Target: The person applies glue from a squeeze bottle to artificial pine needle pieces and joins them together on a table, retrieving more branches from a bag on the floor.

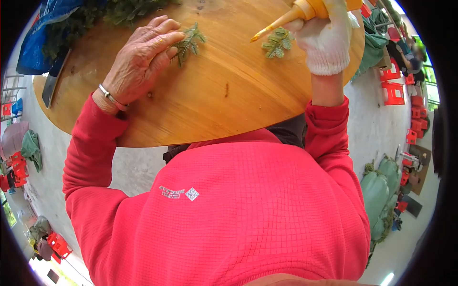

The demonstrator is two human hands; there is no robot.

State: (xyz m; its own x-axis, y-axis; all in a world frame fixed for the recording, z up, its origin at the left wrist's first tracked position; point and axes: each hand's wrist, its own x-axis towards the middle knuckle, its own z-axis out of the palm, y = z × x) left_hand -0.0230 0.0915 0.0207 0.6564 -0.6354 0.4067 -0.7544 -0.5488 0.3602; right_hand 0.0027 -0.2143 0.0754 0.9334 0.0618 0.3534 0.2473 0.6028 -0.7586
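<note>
Working at a wooden table (pixel 214 109) with red stools (pixel 394 93) on the gray floor (pixel 136 167), we grip a yellow squeeze bottle (pixel 296 13) in our right hand (pixel 327 50) near one fir sprig (pixel 277 44); our left hand (pixel 142 53) touches another (pixel 193 40), gripping or not, we can't tell.

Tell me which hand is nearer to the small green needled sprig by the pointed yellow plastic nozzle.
Right. The white-gloved right hand is just beside that sprig, holding the yellow plastic bottle; the bare left hand is farther off, at the other green sprig.
</note>
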